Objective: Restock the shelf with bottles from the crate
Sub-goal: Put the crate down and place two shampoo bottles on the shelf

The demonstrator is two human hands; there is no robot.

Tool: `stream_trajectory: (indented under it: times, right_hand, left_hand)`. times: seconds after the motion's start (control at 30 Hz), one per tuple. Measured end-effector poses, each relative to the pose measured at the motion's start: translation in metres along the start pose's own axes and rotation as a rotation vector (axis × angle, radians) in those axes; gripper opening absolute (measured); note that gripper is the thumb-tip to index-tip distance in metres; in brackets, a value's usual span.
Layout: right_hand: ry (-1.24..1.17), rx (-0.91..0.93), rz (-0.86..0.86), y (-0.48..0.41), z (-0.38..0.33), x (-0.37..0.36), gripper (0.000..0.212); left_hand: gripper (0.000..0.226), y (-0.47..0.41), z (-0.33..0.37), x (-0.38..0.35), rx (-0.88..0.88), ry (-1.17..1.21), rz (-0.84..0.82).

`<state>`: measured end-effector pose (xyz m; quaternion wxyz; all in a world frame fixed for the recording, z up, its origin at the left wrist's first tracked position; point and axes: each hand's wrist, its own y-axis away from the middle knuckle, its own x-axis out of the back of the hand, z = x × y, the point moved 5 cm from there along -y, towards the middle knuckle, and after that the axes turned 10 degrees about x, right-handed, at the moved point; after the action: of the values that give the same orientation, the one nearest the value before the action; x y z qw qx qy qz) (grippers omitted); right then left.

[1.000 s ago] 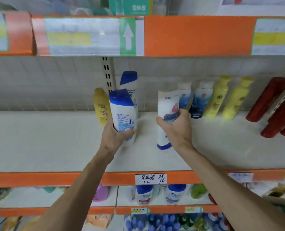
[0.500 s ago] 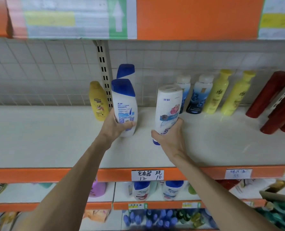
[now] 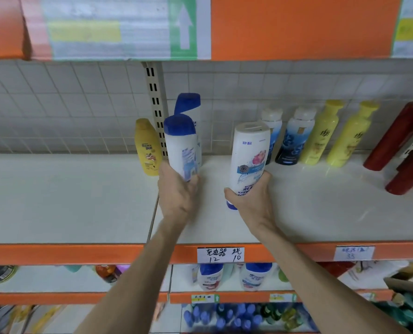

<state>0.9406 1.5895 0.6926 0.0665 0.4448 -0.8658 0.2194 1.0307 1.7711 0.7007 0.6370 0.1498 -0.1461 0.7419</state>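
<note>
My left hand (image 3: 177,195) grips a white bottle with a blue cap (image 3: 180,145), upright over the white shelf (image 3: 68,196), just in front of another blue-capped white bottle (image 3: 192,109) at the back. My right hand (image 3: 251,201) holds a white bottle with a pink flower label (image 3: 248,157) by its lower end; its blue cap points down and it leans slightly right above the shelf. Whether either held bottle touches the shelf is hidden by my hands.
A small yellow bottle (image 3: 147,148) stands left of the upright post (image 3: 156,107). To the right stand two blue-and-white bottles (image 3: 292,138), two yellow bottles (image 3: 321,136) and red bottles (image 3: 398,141). An orange shelf edge (image 3: 80,253) carries price tags. Lower shelves hold more bottles.
Both hands have moved the bottles deeper onto the shelf. The left bottle has turned so its side faces me. The view has tilted down slightly.
</note>
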Motion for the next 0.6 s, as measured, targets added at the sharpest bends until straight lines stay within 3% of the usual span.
stream_trajectory:
  times: [0.07, 0.13, 0.23, 0.37, 0.43, 0.6]
  right_hand:
    - [0.006, -0.001, -0.009, 0.000, -0.001, 0.000, 0.064]
    - [0.012, 0.002, -0.012, -0.001, -0.001, 0.000, 0.064]
    - [0.019, -0.005, -0.010, -0.001, 0.003, 0.000, 0.064]
    - [0.004, -0.006, -0.016, -0.001, 0.006, 0.000, 0.062]
    - [-0.002, -0.003, -0.019, -0.002, 0.005, 0.000, 0.062]
    - [-0.020, 0.006, -0.023, -0.002, 0.006, 0.000, 0.063]
  left_hand:
    - [0.063, 0.016, -0.006, -0.002, 0.035, -0.107, 0.130]
    - [0.080, 0.020, -0.013, -0.002, 0.023, -0.093, 0.105]
    - [0.096, 0.009, -0.012, 0.001, 0.006, -0.060, -0.086]
    - [0.089, -0.005, 0.001, 0.004, 0.045, 0.063, -0.511]
    - [0.085, -0.011, 0.002, 0.005, 0.064, 0.085, -0.606]
    - [0.087, -0.013, 0.001, -0.001, 0.016, 0.123, -0.328]
